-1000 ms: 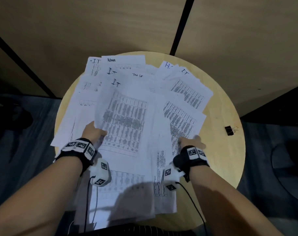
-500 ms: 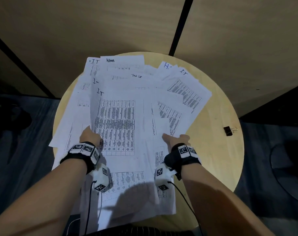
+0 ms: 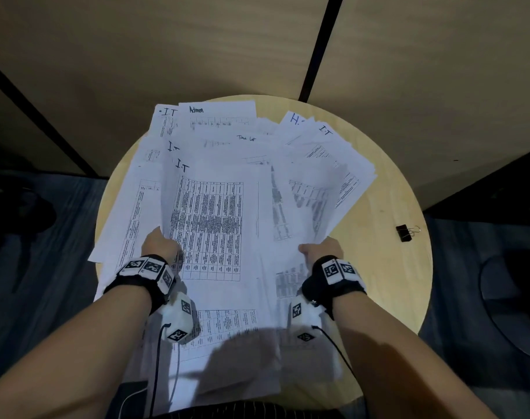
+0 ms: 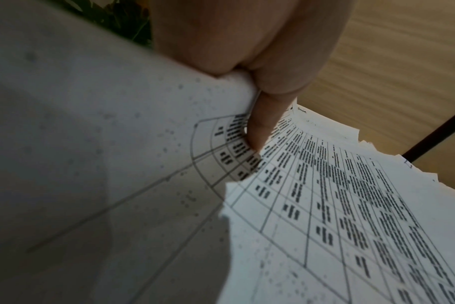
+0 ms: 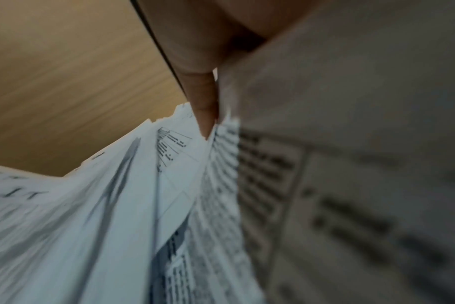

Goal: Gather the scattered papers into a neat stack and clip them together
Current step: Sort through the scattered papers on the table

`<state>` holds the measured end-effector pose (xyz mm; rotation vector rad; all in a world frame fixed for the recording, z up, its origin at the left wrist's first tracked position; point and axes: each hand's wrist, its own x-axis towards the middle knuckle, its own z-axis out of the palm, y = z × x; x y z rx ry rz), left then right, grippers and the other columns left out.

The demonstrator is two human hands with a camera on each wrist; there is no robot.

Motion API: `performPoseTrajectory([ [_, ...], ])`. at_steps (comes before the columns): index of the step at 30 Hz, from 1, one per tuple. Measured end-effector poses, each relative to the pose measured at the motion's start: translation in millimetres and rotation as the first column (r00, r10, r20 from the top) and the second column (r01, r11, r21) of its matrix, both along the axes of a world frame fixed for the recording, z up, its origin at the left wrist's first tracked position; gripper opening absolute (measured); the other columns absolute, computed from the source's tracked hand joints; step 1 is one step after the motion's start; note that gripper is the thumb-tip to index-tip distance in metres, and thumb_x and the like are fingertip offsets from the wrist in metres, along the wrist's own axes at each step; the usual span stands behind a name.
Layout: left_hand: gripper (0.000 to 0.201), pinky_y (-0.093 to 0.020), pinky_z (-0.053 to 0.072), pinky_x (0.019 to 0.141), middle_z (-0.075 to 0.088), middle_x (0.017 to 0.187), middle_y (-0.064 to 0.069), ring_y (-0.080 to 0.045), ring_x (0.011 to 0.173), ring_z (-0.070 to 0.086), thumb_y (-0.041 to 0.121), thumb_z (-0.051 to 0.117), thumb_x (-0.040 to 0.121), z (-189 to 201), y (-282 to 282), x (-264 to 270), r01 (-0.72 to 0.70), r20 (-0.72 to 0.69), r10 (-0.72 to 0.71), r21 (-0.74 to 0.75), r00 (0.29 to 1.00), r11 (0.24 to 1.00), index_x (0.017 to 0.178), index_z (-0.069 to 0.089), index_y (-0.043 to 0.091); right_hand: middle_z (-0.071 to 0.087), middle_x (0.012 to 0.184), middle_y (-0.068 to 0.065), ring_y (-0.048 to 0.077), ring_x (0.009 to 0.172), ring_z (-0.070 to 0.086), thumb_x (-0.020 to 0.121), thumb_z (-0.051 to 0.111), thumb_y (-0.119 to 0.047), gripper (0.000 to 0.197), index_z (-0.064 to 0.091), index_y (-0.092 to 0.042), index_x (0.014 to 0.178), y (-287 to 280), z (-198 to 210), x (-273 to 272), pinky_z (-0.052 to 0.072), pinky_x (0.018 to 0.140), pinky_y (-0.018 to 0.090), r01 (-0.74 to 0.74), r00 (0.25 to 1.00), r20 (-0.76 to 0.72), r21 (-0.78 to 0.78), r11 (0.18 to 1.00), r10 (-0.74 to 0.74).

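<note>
Many printed white papers (image 3: 218,152) lie fanned over the round wooden table (image 3: 387,267), some overhanging its near edge. My left hand (image 3: 160,243) grips the left side of the top sheets (image 4: 325,205), thumb (image 4: 262,123) on top and fingers hidden beneath. My right hand (image 3: 321,249) grips their right side (image 5: 117,205), its thumb (image 5: 204,102) lying along a raised paper edge. The top table-printed sheet (image 3: 212,222) bows up between the hands. A black binder clip (image 3: 404,232) lies alone on the table at the right, apart from both hands.
Wood-look panels (image 3: 197,46) with dark seams stand close behind the table. Dark floor (image 3: 484,297) surrounds it on both sides. Bare tabletop shows right of the papers around the clip. Cables run from the wrist cameras along my forearms.
My right hand slid inward, dragging the right-hand sheets toward the middle. The top sheet straightened and rose between the hands. My left hand barely shifted.
</note>
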<state>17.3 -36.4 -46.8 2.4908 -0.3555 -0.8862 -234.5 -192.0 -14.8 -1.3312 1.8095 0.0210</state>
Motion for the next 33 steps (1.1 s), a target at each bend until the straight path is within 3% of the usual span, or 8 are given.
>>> performPoseTrajectory([
  [3, 0.031, -0.034, 0.043, 0.075, 0.048, 0.088, -0.015, -0.028, 0.083, 0.047, -0.002, 0.056, 0.086, 2, 1, 2, 0.001, 0.021, -0.001, 0.008, 1.000, 1.000, 0.116, 0.049, -0.006, 0.059, 0.078, 0.013, 0.025, 0.060, 0.054, 0.076, 0.062, -0.017, 0.022, 0.057, -0.001, 0.092, -17, -2, -20, 0.044, 0.055, 0.027, 0.111, 0.994, 0.032, -0.085, 0.990, -0.109],
  [10, 0.026, -0.034, 0.042, 0.076, 0.047, 0.093, -0.016, -0.036, 0.098, 0.056, -0.003, 0.055, 0.086, -1, -7, -19, -0.007, -0.046, 0.009, 0.030, 0.999, 1.000, 0.111, 0.049, -0.006, 0.061, 0.120, 0.012, 0.031, 0.106, 0.059, 0.071, 0.080, -0.017, 0.068, 0.047, 0.007, 0.126, -19, -13, -32, 0.048, 0.086, 0.035, 0.028, 0.991, 0.129, 0.029, 0.999, -0.031],
  [14, 0.032, -0.033, 0.044, 0.077, 0.056, 0.106, -0.023, -0.034, 0.094, 0.056, -0.002, 0.056, 0.086, 0, -11, -21, 0.016, -0.032, -0.015, 0.040, 0.999, 0.999, 0.117, 0.048, -0.006, 0.065, 0.105, 0.021, 0.029, 0.080, 0.057, 0.081, 0.071, -0.012, 0.042, 0.058, 0.009, 0.114, -39, 2, -37, 0.046, 0.070, 0.029, -0.041, 0.999, -0.015, -0.014, 0.999, 0.041],
  [18, 0.037, -0.034, 0.044, 0.078, 0.057, 0.117, -0.026, -0.038, 0.107, 0.057, -0.002, 0.058, 0.085, 1, -12, -16, 0.053, -0.014, -0.052, 0.070, 0.999, 0.996, 0.120, 0.047, -0.008, 0.062, 0.108, 0.021, 0.033, 0.091, 0.059, 0.088, 0.057, -0.003, 0.017, 0.056, 0.001, 0.104, -59, 20, -50, 0.042, 0.071, 0.029, -0.171, 0.959, -0.251, -0.144, 0.975, 0.131],
  [21, 0.029, -0.033, 0.043, 0.076, 0.057, 0.105, -0.024, -0.035, 0.096, 0.057, -0.003, 0.057, 0.085, 1, -14, -18, 0.056, -0.015, -0.055, 0.049, 0.998, 0.997, 0.112, 0.050, -0.006, 0.056, 0.099, 0.017, 0.031, 0.088, 0.055, 0.086, 0.058, -0.001, 0.015, 0.049, -0.002, 0.098, -62, 22, -51, 0.042, 0.071, 0.030, -0.278, 0.926, -0.298, -0.123, 0.953, 0.232],
  [25, 0.011, -0.031, 0.042, 0.073, 0.050, 0.077, -0.010, -0.026, 0.082, 0.048, -0.003, 0.054, 0.086, 4, -19, -23, 0.049, -0.003, -0.049, 0.013, 0.999, 0.999, 0.094, 0.047, 0.002, 0.061, 0.106, 0.024, 0.037, 0.092, 0.059, 0.091, 0.047, 0.001, 0.020, 0.054, 0.004, 0.110, -66, 39, -47, 0.042, 0.071, 0.034, -0.120, 0.970, -0.238, -0.331, 0.936, 0.040],
  [31, 0.031, -0.030, 0.043, 0.070, 0.060, 0.111, -0.023, -0.032, 0.089, 0.057, 0.000, 0.058, 0.084, 15, -26, -19, 0.132, 0.039, -0.133, 0.029, 0.990, 0.991, 0.113, 0.052, -0.006, 0.057, 0.124, 0.025, 0.039, 0.112, 0.055, 0.092, 0.036, 0.003, 0.034, 0.053, 0.004, 0.122, -84, 105, -35, 0.044, 0.085, 0.039, 0.071, 0.996, -0.001, -0.559, 0.826, -0.086],
  [33, 0.032, -0.030, 0.042, 0.071, 0.060, 0.112, -0.023, -0.029, 0.085, 0.053, 0.000, 0.058, 0.084, 17, -27, -19, 0.140, 0.035, -0.141, 0.031, 0.989, 0.990, 0.114, 0.051, -0.005, 0.060, 0.121, 0.024, 0.031, 0.103, 0.058, 0.090, 0.040, 0.005, 0.035, 0.055, 0.002, 0.121, -96, 127, -34, 0.045, 0.082, 0.033, 0.193, 0.981, 0.143, -0.631, 0.752, -0.131],
])
